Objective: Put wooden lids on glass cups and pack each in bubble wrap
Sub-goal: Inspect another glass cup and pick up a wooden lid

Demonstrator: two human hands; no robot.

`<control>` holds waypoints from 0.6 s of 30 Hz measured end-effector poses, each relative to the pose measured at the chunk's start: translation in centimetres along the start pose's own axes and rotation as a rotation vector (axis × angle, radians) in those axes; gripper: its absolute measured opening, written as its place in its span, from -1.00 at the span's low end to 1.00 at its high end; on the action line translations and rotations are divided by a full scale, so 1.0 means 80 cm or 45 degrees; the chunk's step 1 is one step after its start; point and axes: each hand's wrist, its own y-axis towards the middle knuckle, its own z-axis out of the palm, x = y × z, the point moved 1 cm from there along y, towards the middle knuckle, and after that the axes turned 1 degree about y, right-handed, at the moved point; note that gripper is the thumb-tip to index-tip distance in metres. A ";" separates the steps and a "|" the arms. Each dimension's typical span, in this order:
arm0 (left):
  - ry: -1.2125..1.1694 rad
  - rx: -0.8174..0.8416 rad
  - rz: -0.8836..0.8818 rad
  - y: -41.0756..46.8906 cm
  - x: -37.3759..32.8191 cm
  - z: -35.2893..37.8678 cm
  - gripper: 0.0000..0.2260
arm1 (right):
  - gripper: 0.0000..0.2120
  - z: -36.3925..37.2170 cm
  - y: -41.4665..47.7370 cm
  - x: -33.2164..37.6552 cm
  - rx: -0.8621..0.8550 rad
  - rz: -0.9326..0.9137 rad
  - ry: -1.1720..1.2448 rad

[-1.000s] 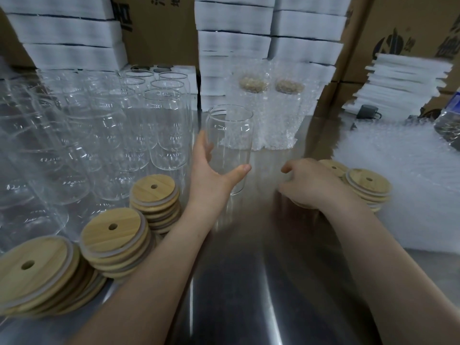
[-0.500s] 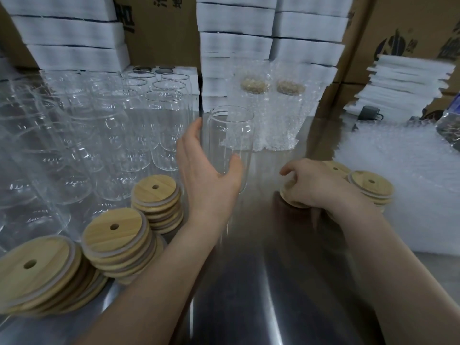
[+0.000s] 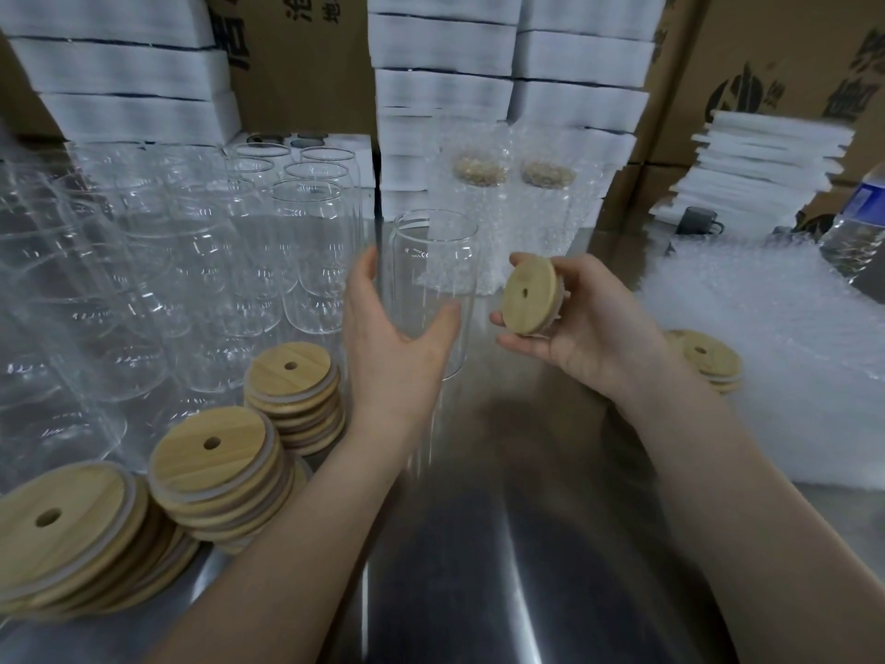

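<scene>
The left hand (image 3: 397,337) grasps an upright glass cup (image 3: 433,261), thumb across its near side and fingers round its left. Just right of that thumb, apart from the cup, the right hand (image 3: 589,328) pinches a tilted wooden lid (image 3: 529,294) between thumb and fingertips. Lid stacks (image 3: 287,381) sit left of the left fingers.

Light is dim and soft, seemingly from overhead. The steel table (image 3: 479,591) shows pale glare streaks and a dark shadow at its middle. Wide-angle distortion bends the edges, where the glasses (image 3: 96,289) at left smear into blur.
</scene>
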 end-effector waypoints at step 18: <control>0.062 0.137 -0.089 0.003 0.013 0.005 -0.15 | -0.50 0.003 -0.008 -0.005 0.379 -0.394 -0.141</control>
